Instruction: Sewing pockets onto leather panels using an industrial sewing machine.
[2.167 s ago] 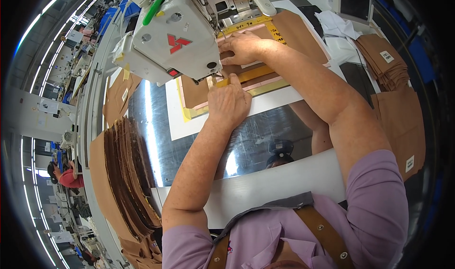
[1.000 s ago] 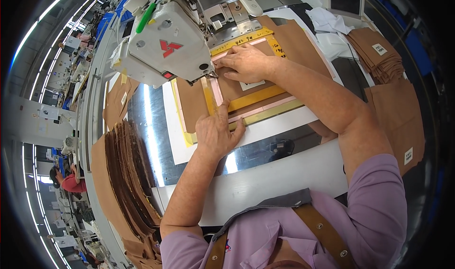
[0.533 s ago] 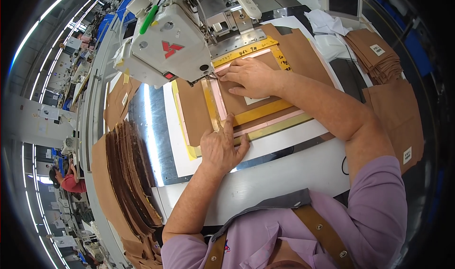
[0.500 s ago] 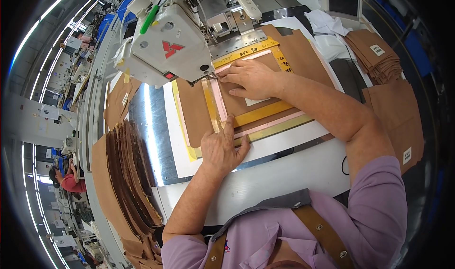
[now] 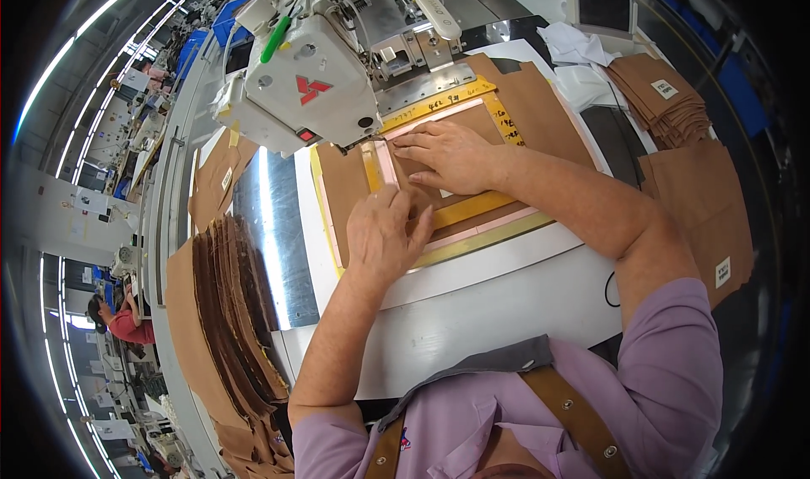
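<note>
A brown fabric piece (image 5: 540,108) lies under a yellow and pink frame template (image 5: 472,213) on the white sewing table (image 5: 506,310). My left hand (image 5: 384,234) presses flat on the template's near left corner, fingers together. My right hand (image 5: 451,154) lies flat on the brown fabric inside the frame, fingers spread toward the needle. The white sewing machine head (image 5: 304,91) stands just beyond both hands, its needle area next to my right fingertips.
A fanned stack of brown fabric pieces (image 5: 224,310) lies at the left of the table. More brown pieces (image 5: 662,95) with white labels are piled at the right, beside white cloth (image 5: 578,44). A person in red (image 5: 126,323) sits far left.
The template and fabric have slid toward me and to the right from under the machine. My left hand moved with it, then shifted up to the frame's left corner.
</note>
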{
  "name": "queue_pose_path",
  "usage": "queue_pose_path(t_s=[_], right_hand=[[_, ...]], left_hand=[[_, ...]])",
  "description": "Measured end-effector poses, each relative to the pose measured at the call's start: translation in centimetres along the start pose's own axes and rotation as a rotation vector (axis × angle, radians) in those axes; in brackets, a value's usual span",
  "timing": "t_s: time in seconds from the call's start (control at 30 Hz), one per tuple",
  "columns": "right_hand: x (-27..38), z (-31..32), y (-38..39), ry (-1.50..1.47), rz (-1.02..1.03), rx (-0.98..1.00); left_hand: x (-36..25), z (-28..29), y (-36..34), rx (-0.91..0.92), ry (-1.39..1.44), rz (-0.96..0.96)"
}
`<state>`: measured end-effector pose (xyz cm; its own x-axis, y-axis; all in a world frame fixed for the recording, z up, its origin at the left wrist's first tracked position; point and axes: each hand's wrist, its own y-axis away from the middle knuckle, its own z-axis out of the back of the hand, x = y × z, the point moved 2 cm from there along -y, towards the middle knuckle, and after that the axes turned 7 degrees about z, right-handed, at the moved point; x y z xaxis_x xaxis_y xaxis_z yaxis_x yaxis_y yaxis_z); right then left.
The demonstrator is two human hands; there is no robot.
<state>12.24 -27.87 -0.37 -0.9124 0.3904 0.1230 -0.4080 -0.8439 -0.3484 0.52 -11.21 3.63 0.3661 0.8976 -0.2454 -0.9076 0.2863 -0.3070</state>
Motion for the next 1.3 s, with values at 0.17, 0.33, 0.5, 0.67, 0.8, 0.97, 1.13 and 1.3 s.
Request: queue_pose_path(t_s=[0.17, 0.33, 0.5, 0.67, 0.8, 0.97, 1.13, 1.3], right_hand=[[0.0, -0.1, 0.0, -0.044, 0.012, -0.073], [-0.3, 2.6, 1.3, -0.16, -0.072, 0.026], [-1.6, 4.6, 3.9, 0.189, -0.288, 0.272], [-0.3, 3.2, 4.7, 0.41, -0.23, -0.021], [-0.5, 3.3, 4.5, 0.282, -0.299, 0.121], [-0.1, 4.5, 4.1, 0.253, -0.334, 0.195], [0.0, 4.7, 4.1, 0.26, -0.315, 0.195], [0.0, 4.5, 4.0, 0.245, -0.288, 0.177]], left_hand=[[1.8, -2.1, -3.4, -0.084, 0.02, -0.062], [2.7, -2.3, -3.5, -0.056, -0.098, -0.104], [2.3, -2.1, -3.7, 0.037, -0.221, -0.019], [1.7, -1.5, -4.1, 0.091, -0.304, -0.021], [1.9, -1.2, -4.2, 0.096, -0.248, -0.014], [2.2, -1.1, -4.2, 0.064, -0.226, -0.036], [2.8, -0.8, -4.4, 0.06, -0.254, -0.079], [3.5, -0.8, -4.2, 0.033, -0.257, -0.099]])
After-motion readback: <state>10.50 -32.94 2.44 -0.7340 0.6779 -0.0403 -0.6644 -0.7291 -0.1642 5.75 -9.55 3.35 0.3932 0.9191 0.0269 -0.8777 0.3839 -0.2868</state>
